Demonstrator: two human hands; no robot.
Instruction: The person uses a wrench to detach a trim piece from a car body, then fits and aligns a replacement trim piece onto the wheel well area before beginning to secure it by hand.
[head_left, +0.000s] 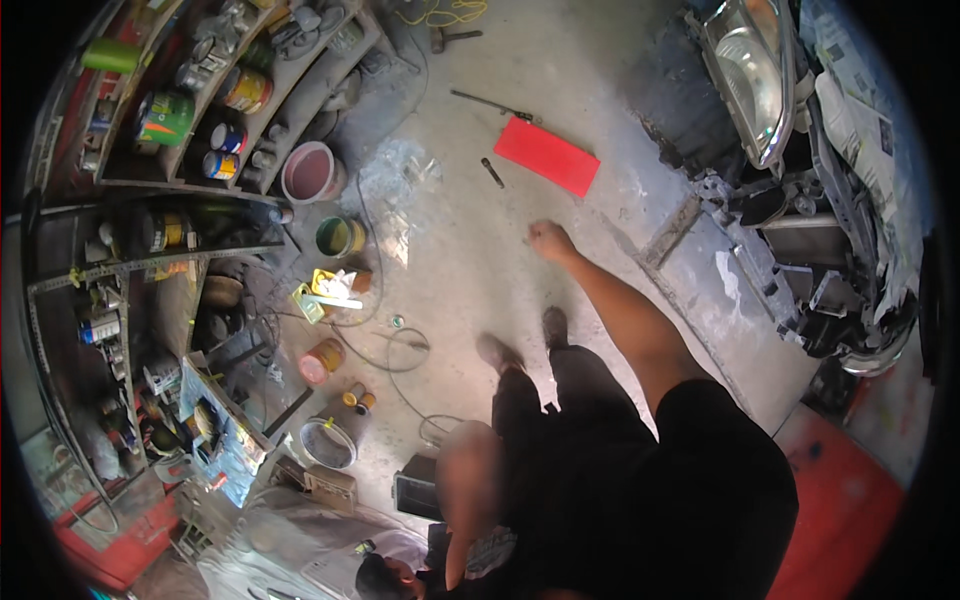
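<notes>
My right hand (550, 241) reaches out over the concrete floor, arm bent, with its fingers curled closed. Whether anything is inside them is hidden. Just beyond it lies a flat red rectangular panel (547, 156), with a short dark stick-like object (492, 172) to its left. A long thin dark rod (490, 104) with a fitting at one end touches or nearly touches the panel's far corner. My left hand (468, 470) is raised near my body at the lower middle; it is smeared, so its fingers cannot be made out.
Shelves with paint cans (165, 118) line the left side. Buckets (312, 172), tins and a yellow container (332, 283) stand beside them, with a thin hose (400, 340) looping over the floor. At right is a partly dismantled car front with a headlight (745, 85). A dark box (415, 488) is lower left of my feet.
</notes>
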